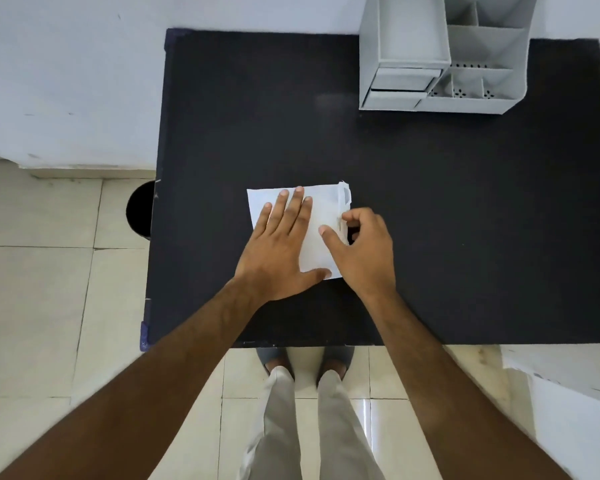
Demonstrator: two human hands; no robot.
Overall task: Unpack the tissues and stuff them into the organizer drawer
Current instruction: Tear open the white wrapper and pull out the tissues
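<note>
Tissue pack [321, 216] lies under flat left hand [278, 251]; right hand [364, 247] pinches its edge

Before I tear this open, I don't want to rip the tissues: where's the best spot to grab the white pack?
Probably the sealed flap along the tissue pack's right edge, approached from the right, where the right hand is already pinching. That strip sticks out past the flat body, while the left hand lies flat on the rest.

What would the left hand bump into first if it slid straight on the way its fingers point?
Nothing nearby, it seems. The left hand lies flat on the tissue pack; past the pack's far edge comes bare black table, then probably the wall.
</note>
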